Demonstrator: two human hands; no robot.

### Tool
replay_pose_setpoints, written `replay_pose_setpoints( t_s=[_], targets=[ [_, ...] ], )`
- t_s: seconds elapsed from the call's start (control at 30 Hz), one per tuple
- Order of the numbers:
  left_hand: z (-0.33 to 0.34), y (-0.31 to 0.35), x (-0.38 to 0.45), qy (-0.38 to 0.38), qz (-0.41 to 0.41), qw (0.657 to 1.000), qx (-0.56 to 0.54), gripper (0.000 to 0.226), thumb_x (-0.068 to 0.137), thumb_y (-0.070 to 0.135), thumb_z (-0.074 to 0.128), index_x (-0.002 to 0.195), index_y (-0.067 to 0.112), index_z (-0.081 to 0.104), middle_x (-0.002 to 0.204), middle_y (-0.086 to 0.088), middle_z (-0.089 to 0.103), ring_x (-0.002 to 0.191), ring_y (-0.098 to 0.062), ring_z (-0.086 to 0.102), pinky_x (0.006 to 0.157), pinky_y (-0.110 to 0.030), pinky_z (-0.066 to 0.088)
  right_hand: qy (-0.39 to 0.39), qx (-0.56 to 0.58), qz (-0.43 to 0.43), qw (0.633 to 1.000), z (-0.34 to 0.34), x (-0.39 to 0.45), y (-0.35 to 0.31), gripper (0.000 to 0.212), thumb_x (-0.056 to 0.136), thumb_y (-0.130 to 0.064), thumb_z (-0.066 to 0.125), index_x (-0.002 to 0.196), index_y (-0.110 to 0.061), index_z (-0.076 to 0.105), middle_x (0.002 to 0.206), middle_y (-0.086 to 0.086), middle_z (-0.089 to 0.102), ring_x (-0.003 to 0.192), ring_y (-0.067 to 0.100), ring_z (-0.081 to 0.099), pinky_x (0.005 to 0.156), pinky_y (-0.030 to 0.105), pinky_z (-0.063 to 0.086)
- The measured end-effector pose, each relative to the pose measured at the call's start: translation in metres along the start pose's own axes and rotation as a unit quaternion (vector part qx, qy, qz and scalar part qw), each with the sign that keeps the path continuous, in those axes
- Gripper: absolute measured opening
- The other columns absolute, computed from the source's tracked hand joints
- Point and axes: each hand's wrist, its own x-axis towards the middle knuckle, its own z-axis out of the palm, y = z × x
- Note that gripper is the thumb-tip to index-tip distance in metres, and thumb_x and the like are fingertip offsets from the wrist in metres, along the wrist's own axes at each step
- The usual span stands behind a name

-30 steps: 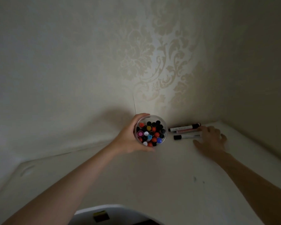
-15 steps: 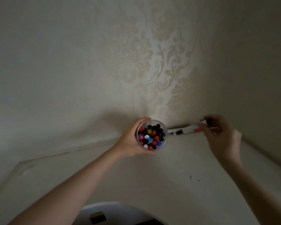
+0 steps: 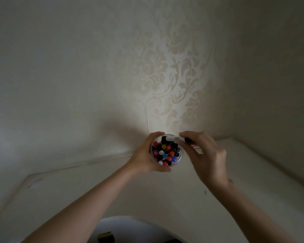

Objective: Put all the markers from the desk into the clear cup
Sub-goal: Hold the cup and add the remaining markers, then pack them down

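Curling round the clear cup [image 3: 180,157] from its left side, the left hand [image 3: 147,155] holds it upright in a closed grip near the table's [image 3: 182,199] far edge, close to the patterned wall [image 3: 174,76]. Capped markers [image 3: 165,153] of many colours fill the cup. The right hand [image 3: 205,155] pinches a white marker [image 3: 170,138] with a black cap, lying level across the cup's far rim. Behind that hand, a pinkish streak [image 3: 195,146] on the table may be another marker.
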Motion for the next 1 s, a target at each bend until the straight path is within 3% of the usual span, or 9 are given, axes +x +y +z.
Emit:
replay_pose_setpoints(
  t_s=[0.17,0.4,0.57,0.63,0.7,0.8,0.9,1.0],
  targets=[
    [-0.001,-0.003,-0.001,0.013,-0.002,1.0,-0.013,0.104,0.046,0.019,0.099,0.134,0.029,0.044,0.133,0.007,0.056,0.122,-0.015,0.061,0.097,-0.045,0.057,0.01,-0.011,-0.03,0.999,0.013,0.014,0.009,0.017,0.082,-0.007,0.072,0.098,-0.002,0.071,0.096,0.008,0.07,0.086,0.014,0.066,0.08,0.022,0.054],
    [-0.005,-0.004,-0.004,0.019,-0.004,1.0,-0.022,0.104,0.046,0.018,0.1,0.134,0.027,0.045,0.134,0.006,0.056,0.123,-0.016,0.06,0.097,-0.045,0.057,-0.03,-0.056,-0.086,0.994,0.02,0.004,0.012,0.014,0.083,-0.006,0.071,0.096,-0.003,0.072,0.094,0.011,0.07,0.087,0.018,0.066,0.079,0.024,0.054],
    [0.0,0.003,-0.004,-0.022,-0.011,1.0,-0.001,0.107,0.044,0.029,0.098,0.136,0.037,0.043,0.132,0.012,0.057,0.122,-0.013,0.06,0.099,-0.044,0.055,-0.107,-0.062,0.004,0.992,0.039,0.001,0.017,0.029,0.091,-0.019,0.056,0.116,-0.008,0.065,0.112,0.012,0.058,0.09,0.02,0.065,0.072,0.031,0.06],
    [0.0,0.004,-0.003,-0.023,-0.017,1.0,-0.009,0.108,0.044,0.03,0.098,0.136,0.039,0.043,0.132,0.013,0.057,0.123,-0.012,0.06,0.1,-0.044,0.055,-0.11,-0.086,0.013,0.99,0.046,0.0,0.018,0.029,0.09,-0.018,0.059,0.117,-0.01,0.064,0.109,0.011,0.058,0.083,0.021,0.066,0.064,0.032,0.06],
    [0.0,0.006,-0.003,-0.022,-0.021,0.999,-0.013,0.108,0.043,0.03,0.097,0.135,0.041,0.042,0.132,0.014,0.057,0.123,-0.011,0.06,0.1,-0.043,0.055,-0.079,-0.125,0.016,0.989,0.048,0.0,0.018,0.02,0.085,-0.019,0.067,0.104,-0.012,0.067,0.096,0.005,0.065,0.076,0.019,0.064,0.06,0.035,0.056],
    [-0.002,0.008,-0.004,-0.028,-0.022,0.999,-0.011,0.106,0.044,0.028,0.098,0.134,0.04,0.043,0.13,0.015,0.057,0.122,-0.009,0.061,0.1,-0.042,0.055,-0.071,-0.202,0.005,0.977,0.051,-0.001,0.023,0.011,0.082,-0.028,0.069,0.086,-0.018,0.069,0.093,0.001,0.068,0.079,0.021,0.06,0.066,0.035,0.048],
    [-0.004,0.009,-0.002,-0.028,-0.02,0.999,-0.019,0.103,0.048,0.021,0.098,0.134,0.038,0.043,0.131,0.014,0.056,0.121,-0.008,0.06,0.1,-0.037,0.056,-0.094,-0.195,0.005,0.976,0.044,-0.008,0.032,0.022,0.089,-0.037,0.057,0.094,-0.023,0.073,0.107,0.004,0.061,0.09,0.02,0.053,0.073,0.036,0.041],
    [-0.007,0.009,0.0,-0.021,-0.027,0.999,-0.029,0.101,0.049,0.02,0.097,0.133,0.039,0.045,0.13,0.016,0.057,0.118,-0.004,0.061,0.099,-0.031,0.056,-0.056,-0.152,0.09,0.983,0.016,-0.021,0.066,0.03,0.092,-0.033,0.048,0.095,-0.018,0.073,0.102,0.006,0.06,0.09,0.023,0.056,0.076,0.04,0.043]
  ],
)
